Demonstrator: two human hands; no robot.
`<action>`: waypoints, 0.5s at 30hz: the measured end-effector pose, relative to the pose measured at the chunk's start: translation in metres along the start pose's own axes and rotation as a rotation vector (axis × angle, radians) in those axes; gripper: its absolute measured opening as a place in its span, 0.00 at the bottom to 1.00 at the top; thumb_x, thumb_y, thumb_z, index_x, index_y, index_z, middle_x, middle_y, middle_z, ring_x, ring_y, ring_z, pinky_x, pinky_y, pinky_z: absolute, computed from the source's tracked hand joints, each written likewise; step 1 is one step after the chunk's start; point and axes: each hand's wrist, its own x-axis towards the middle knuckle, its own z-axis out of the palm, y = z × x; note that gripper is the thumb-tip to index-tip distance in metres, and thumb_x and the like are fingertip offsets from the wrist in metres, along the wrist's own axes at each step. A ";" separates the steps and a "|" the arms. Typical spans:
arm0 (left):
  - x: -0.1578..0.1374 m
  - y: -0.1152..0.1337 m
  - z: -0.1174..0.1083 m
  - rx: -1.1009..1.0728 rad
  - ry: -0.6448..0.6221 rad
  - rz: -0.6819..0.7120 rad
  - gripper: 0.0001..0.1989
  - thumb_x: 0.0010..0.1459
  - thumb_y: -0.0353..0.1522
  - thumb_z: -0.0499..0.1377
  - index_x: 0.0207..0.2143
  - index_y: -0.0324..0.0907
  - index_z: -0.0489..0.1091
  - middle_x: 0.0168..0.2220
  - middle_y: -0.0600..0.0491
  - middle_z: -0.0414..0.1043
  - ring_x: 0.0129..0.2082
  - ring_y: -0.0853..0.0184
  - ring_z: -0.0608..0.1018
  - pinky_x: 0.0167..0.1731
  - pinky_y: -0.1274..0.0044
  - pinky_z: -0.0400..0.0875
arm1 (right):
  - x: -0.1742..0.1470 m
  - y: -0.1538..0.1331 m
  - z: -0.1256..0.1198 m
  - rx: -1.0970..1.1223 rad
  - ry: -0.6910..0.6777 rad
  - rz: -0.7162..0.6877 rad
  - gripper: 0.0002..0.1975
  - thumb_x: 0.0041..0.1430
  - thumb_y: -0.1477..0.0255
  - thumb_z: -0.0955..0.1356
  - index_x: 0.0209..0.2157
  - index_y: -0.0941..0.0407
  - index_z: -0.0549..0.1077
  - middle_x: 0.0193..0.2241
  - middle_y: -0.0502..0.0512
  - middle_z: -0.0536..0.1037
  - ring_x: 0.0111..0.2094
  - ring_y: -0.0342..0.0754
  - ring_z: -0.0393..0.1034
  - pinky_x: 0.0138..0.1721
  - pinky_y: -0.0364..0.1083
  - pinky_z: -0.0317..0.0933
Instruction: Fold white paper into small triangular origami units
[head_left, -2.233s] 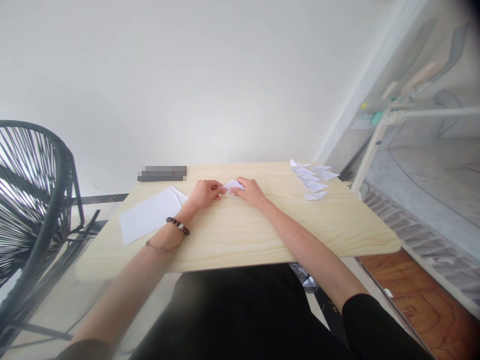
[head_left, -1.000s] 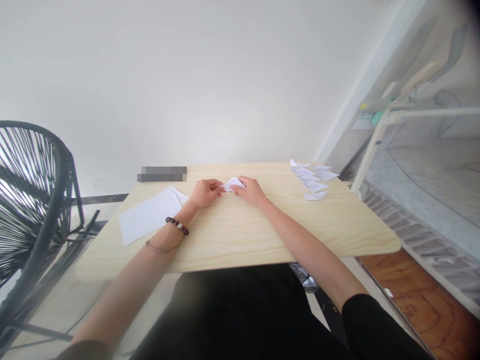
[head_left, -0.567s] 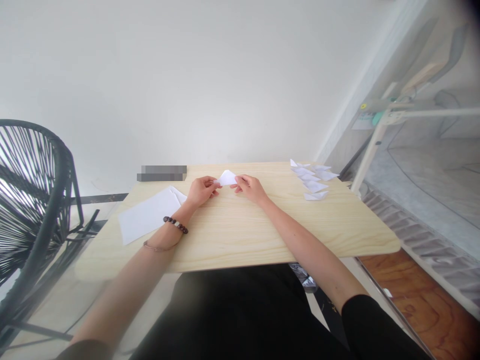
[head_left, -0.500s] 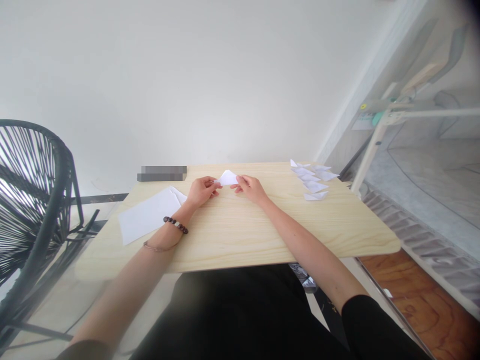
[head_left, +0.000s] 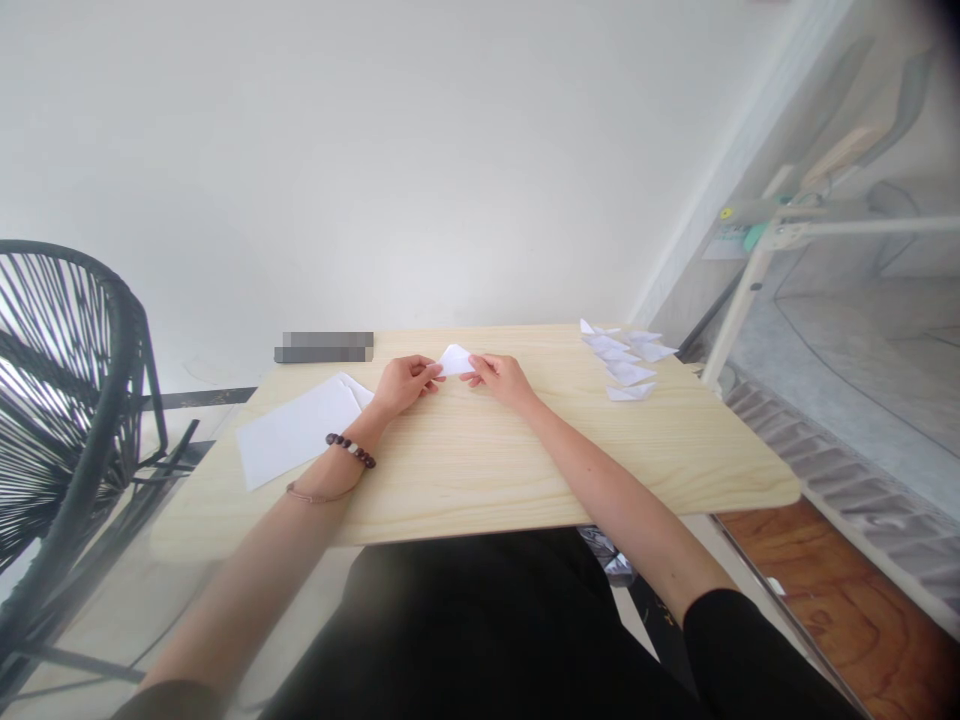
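Right grip [head_left: 504, 380] on folded paper [head_left: 454, 361], pale table [head_left: 480, 470], white wall [head_left: 450, 170]

Looked like a room in a home: woven cord chair [head_left: 118, 340] stood at left, wood-look table [head_left: 480, 470] by a plain pale wall [head_left: 465, 180], pleated gray fabric [head_left: 840, 480] and a pale metal frame [head_left: 739, 310] at right, reddish-brown wood-patterned flooring [head_left: 862, 600] showed lower right.
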 end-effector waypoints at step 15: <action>-0.003 0.006 -0.002 0.173 -0.017 0.040 0.23 0.48 0.48 0.53 0.31 0.36 0.71 0.24 0.51 0.73 0.18 0.73 0.67 0.18 0.81 0.56 | -0.002 -0.005 -0.002 -0.133 -0.032 -0.122 0.19 0.57 0.61 0.57 0.30 0.59 0.71 0.25 0.53 0.77 0.24 0.41 0.70 0.30 0.40 0.61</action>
